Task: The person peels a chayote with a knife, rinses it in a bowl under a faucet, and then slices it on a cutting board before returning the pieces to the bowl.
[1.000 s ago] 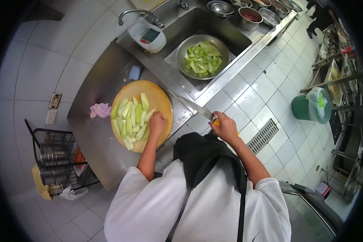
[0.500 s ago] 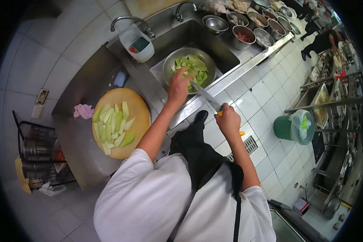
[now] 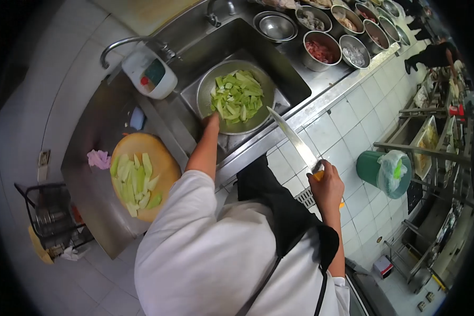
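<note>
My left hand (image 3: 211, 120) is at the near left rim of a wide metal bowl (image 3: 206, 96), with its thumb over the edge and the other fingers hidden; it appears to grip the bowl. Cut pale-green vegetable pieces (image 3: 238, 94) lie inside the bowl, which sits in the sink. My right hand (image 3: 327, 188) is closed around the yellow handle of a large kitchen knife (image 3: 296, 139). Its blade points up and left, the tip just off the bowl's right side. On the left counter a round cutting board (image 3: 166, 171) carries long green vegetable strips (image 3: 137, 181).
Metal bowls of meat (image 3: 319, 51) and other food crowd the counter right of the sink (image 3: 291, 73). A white container (image 3: 151, 73) stands by the faucet. A pink cloth (image 3: 98, 158) lies beside the board. A green bin (image 3: 370, 167) stands on the floor at right.
My left hand has moved from over the vegetable pieces to the bowl's near left rim. My right hand has drawn the knife away, to the right and down, off the bowl.
</note>
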The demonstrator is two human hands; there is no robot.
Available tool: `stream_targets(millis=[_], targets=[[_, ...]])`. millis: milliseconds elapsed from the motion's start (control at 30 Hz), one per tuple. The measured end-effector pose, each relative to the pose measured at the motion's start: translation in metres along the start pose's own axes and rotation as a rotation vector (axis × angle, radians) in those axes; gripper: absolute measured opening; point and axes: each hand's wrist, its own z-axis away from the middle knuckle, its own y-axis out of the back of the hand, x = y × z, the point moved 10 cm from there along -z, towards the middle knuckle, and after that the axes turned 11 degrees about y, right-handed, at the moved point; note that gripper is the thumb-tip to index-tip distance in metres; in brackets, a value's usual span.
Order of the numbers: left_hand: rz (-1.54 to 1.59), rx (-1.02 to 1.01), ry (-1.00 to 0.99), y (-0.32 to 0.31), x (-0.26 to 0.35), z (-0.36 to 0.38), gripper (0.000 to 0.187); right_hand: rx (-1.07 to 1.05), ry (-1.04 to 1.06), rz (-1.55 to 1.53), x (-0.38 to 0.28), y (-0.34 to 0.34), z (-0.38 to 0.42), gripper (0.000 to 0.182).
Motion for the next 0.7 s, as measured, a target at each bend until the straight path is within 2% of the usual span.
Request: stream_targets(millis=[67, 167, 267, 367, 433, 567, 700], targets=[[0.194, -0.119, 0.394, -0.010, -0.048, 0.004, 0.059, 0.023, -0.028, -0.048, 0.022, -0.001, -0.004, 0.050], [0.434, -0.233, 0.397, -0.023, -0.089, -0.035, 0.046, -0.017, -0.137, -0.093, 0.055, -0.006, -0.001, 0.051], [0.155, -0.497, 0.314, 0.005, -0.035, 0.007, 0.027, -0.001, -0.199, -0.127, 0.084, -0.004, 0.009, 0.052], [0.300, -0.462, 0.339, 0.021, -0.010, 0.008, 0.019, 0.020, -0.279, -0.199, 0.116, -0.007, 0.018, 0.051], [0.351, -0.409, 0.330, 0.043, -0.005, 0.037, 0.018, 0.004, -0.340, -0.265, 0.135, -0.009, 0.023, 0.050], [0.377, -0.258, 0.374, 0.093, -0.017, 0.088, 0.017, 0.083, -0.264, -0.301, 0.163, -0.007, 0.025, 0.050], [0.360, -0.164, 0.315, 0.114, -0.001, 0.180, 0.015, 0.064, -0.218, -0.323, 0.196, -0.013, 0.030, 0.050]])
